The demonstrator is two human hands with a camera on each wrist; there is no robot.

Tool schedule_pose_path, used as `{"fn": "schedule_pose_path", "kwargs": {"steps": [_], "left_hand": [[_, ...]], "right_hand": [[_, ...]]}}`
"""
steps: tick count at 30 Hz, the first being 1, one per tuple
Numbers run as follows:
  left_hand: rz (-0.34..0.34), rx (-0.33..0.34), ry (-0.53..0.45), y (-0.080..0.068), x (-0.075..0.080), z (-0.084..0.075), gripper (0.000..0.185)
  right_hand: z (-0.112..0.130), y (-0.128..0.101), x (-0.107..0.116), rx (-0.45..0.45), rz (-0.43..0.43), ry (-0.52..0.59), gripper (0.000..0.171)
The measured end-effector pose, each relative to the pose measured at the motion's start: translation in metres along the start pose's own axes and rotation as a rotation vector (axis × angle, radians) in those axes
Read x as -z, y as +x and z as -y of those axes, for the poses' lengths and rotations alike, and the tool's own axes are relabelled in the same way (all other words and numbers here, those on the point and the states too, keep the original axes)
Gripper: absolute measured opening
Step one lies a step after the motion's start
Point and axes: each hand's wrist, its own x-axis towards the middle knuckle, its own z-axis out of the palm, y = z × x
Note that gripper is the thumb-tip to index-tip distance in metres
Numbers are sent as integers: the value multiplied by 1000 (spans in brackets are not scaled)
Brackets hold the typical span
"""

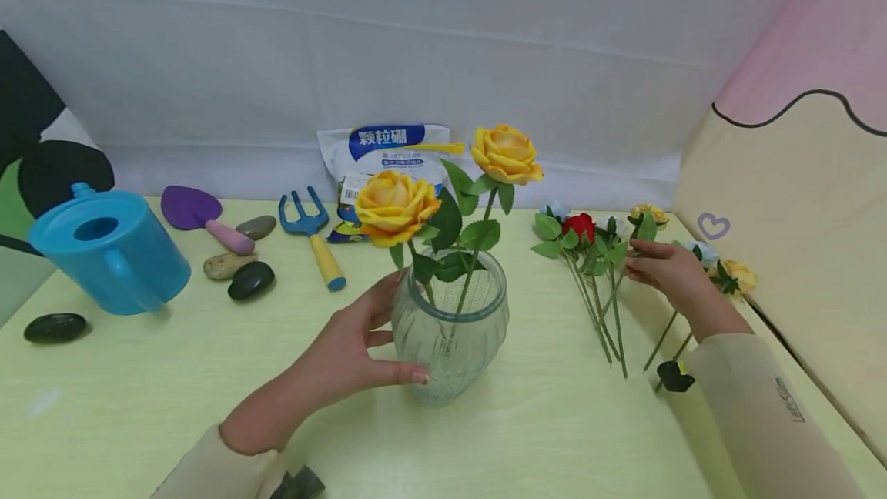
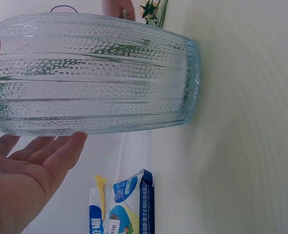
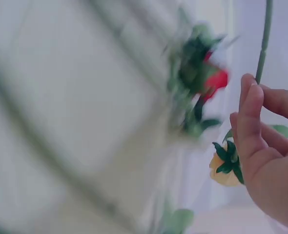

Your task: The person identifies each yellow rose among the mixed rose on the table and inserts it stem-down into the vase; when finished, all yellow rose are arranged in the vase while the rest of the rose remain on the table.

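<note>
A ribbed clear glass vase (image 1: 450, 345) stands on the table, tilted slightly, holding two yellow roses (image 1: 396, 206). My left hand (image 1: 360, 345) grips the side of the vase, thumb across its front and fingers behind. In the left wrist view, the textured glass wall (image 2: 95, 73) fills the space beside my fingers. To the right, my right hand (image 1: 665, 272) reaches in among the loose flowers and pinches a green stem (image 3: 265, 44) between thumb and fingertips. A smaller yellow rose (image 3: 224, 168) shows just beyond those fingers, and a red rose (image 1: 579, 228) lies close by.
At the left are a blue watering can (image 1: 111, 252), a purple trowel (image 1: 194, 210), several stones (image 1: 251, 281) and a small fork (image 1: 315, 241). A printed bag (image 1: 388, 149) leans behind the vase. More flowers (image 1: 734, 276) lie by the right panel.
</note>
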Motion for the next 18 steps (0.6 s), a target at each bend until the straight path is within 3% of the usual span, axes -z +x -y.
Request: {"fn": "schedule_pose_path", "kwargs": {"steps": [4,8,11,18], "left_hand": [[2,-12,-2,-1,-1,0,101],[-1,-26,3,-1,-1,-1,100],[-5,-35,12,0,0,-1,99],[0,-36,3,0,0,-1,100]], "right_hand": [[24,-13,-18,71,-8,129,65],[53,-26,-39,165,-39,332,67],[73,-35,-54,212,-48,451,61],[103,-45,-78,261,-50,524,45]]}}
